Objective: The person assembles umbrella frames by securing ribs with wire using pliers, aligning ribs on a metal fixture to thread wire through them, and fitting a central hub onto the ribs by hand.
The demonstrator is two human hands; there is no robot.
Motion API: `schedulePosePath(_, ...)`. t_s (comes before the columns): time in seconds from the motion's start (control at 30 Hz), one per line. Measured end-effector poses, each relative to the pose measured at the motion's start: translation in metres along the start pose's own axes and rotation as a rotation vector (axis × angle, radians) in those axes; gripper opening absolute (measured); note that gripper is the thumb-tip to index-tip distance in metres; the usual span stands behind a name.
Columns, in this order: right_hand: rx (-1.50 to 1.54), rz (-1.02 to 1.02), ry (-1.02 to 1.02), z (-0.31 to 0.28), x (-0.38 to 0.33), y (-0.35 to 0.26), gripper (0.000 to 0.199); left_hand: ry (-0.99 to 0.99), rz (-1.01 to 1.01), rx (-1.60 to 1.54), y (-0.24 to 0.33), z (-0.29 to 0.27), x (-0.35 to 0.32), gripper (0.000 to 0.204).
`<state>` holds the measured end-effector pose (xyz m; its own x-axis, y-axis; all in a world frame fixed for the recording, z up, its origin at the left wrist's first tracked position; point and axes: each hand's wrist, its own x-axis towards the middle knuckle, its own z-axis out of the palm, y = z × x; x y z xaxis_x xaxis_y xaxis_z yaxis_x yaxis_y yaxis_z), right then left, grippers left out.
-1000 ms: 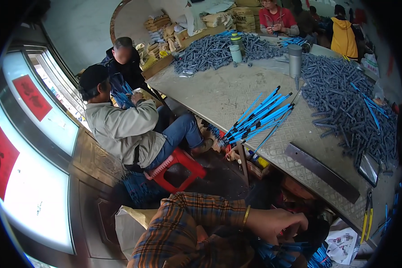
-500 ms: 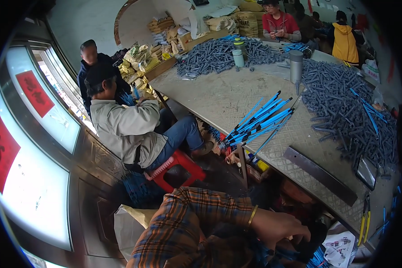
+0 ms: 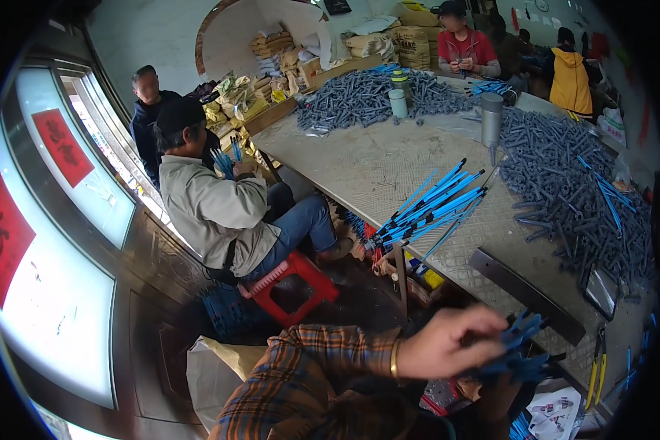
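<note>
My left hand reaches across from the plaid sleeve, a gold bracelet at its wrist. Motion smears its curled fingers, which are beside a bunch of blue strips with dark tips. Below that bunch, my right hand shows only in part and appears closed around its lower end. On the table nearby lies a larger bundle of blue rods with black ends, overhanging the edge. A dark metal bar rests between this bundle and the front corner.
Heaps of grey plastic plugs cover the table's right and far sides, near a steel flask. Yellow-handled pliers and a phone lie at right. A person sits on a red stool at left; other people are farther back.
My left hand has risen and turned beside the blue bunch, which has come up into view above my right hand. The seated person's blue strips are raised more. The view has shifted slightly.
</note>
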<state>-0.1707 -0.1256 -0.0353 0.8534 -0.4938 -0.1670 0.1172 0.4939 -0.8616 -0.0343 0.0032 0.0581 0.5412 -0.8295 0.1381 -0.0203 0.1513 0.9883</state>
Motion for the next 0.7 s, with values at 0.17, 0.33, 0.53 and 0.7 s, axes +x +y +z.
schedulePosePath(0.17, -0.157, -0.333, -0.052, 0.005, 0.023, 0.069, 0.036, 0.082, 0.402, 0.477, -0.018, 0.017, -0.028, 0.046)
schedulePosePath(0.33, -0.077, -0.22, -0.041, 0.04, 0.006, 0.063, 0.041, 0.128, 0.267, 0.519, -0.045, 0.002, -0.03, 0.046)
schedulePosePath(0.53, -0.567, -0.495, -0.109, 0.036, 0.027, 0.082, 0.044, 0.149, 0.192, 0.599, -0.038, -0.011, -0.028, 0.037)
schedulePosePath(0.7, -0.726, -0.545, -0.226, 0.028, 0.021, 0.051, 0.053, -0.017, 0.212, 0.628, -0.039, -0.015, -0.018, 0.036)
